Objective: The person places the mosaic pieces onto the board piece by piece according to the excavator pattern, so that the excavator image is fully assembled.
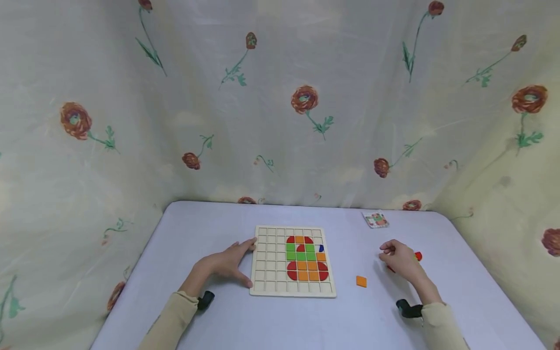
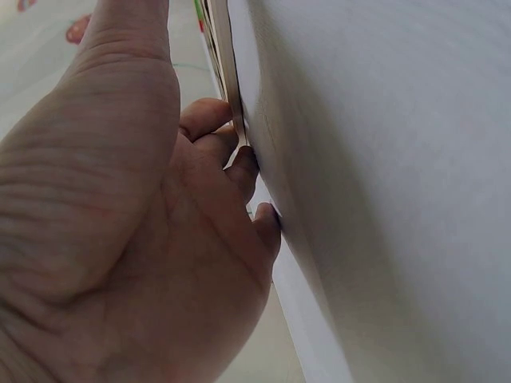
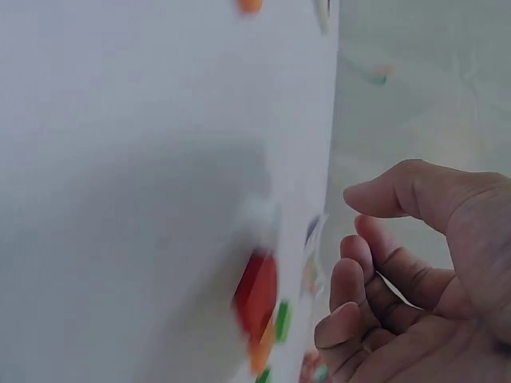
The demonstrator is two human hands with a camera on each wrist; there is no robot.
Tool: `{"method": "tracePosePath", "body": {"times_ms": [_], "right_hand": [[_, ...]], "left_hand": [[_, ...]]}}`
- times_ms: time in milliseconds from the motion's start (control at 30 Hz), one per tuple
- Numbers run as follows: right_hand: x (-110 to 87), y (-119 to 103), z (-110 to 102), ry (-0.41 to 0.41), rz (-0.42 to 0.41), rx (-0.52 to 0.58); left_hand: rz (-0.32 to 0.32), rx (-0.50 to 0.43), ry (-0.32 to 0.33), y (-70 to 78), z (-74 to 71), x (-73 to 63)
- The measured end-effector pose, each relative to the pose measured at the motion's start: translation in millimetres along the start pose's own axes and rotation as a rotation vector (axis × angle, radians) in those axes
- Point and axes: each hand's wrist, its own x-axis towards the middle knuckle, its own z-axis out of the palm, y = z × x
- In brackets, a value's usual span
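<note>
A cream square grid board [image 1: 280, 294] lies flat on the table, its right half partly filled with red, orange and green tiles and a small blue piece [image 1: 321, 248]. Along the board's left edge rests my left hand [image 1: 225, 262], thumb by the near corner and fingers spread toward the far one. In the left wrist view its fingertips meet the board's side [image 2: 222, 48]. My right hand [image 1: 400, 260] hovers above loose pieces, fingers loosely curled with nothing between them. Beneath it show a red piece [image 3: 257, 291] and a green piece [image 3: 283, 321], partly hidden by the hand in the head view.
Between the board and my right hand lies a single orange tile [image 1: 361, 281]. A small card with a coloured pattern [image 1: 375, 219] sits near the table's back edge. Flower-printed curtains [image 1: 280, 121] hang around the white table [image 1: 284, 323].
</note>
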Motion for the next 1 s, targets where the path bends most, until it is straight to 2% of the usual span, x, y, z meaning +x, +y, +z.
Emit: {"method": "tracePosePath", "body": {"times_ms": [200,367,600,767,900,1000], "right_hand": [[-9.5,38,-13,0.037,0.078,-0.036],[-10.2,51,-14,0.050,0.128,-0.038],[-7.0,48,-17,0.014,0.163,-0.064],[-4.8,44,-16,0.026,0.162,-0.059],[-1.7,34,-6,0.058,0.139,-0.042],[1.5,19,5,0.062,0.104,-0.028]], "left_hand": [[0.005,-0.003,0.000,-0.7,-1.4,-0.6],[0.004,-0.014,-0.002,-1.5,-1.7,-1.3],[0.000,-0.012,0.003,-2.5,-0.2,-0.2],[0.018,-0.005,0.001,-1.7,-0.5,1.0],[0.053,0.015,0.000,-2.1,-1.5,1.3],[0.069,0.024,0.002,-2.3,-2.2,1.0]]}}
